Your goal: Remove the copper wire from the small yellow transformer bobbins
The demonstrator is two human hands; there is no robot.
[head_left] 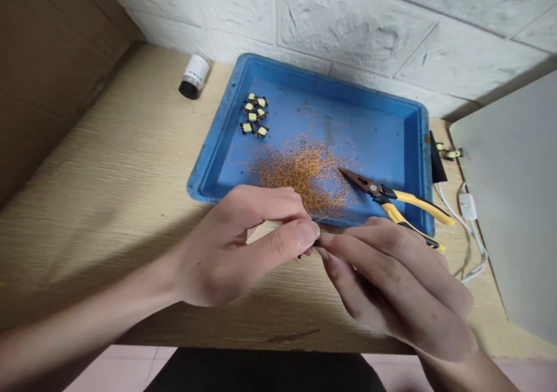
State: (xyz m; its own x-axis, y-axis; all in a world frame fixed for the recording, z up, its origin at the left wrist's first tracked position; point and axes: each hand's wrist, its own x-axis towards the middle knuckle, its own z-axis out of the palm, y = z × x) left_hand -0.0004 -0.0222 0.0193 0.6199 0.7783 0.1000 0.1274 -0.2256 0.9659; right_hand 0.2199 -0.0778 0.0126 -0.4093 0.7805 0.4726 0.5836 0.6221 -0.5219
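My left hand (248, 241) pinches a small black part (317, 242) between thumb and forefinger, above the table's front area. The fingers cover most of it, and only dark bits show. Against its right side, the thumb and fingertips of my right hand (391, 276) are pressed together, gripping the same part. Just beyond the hands is a blue tray (199, 174) with a heap of thin copper-coloured wire clippings (300, 169). Several small transformers (252, 116) with yellow tape and black ends lie at its left back.
Long-nose pliers (383, 198) with yellow and black handles rest across the tray's right front, tips on the clippings. A white bottle with a black cap (195, 76) lies back left. Right of the tray are a white cable with a switch (468, 205) and more transformers (452, 153).
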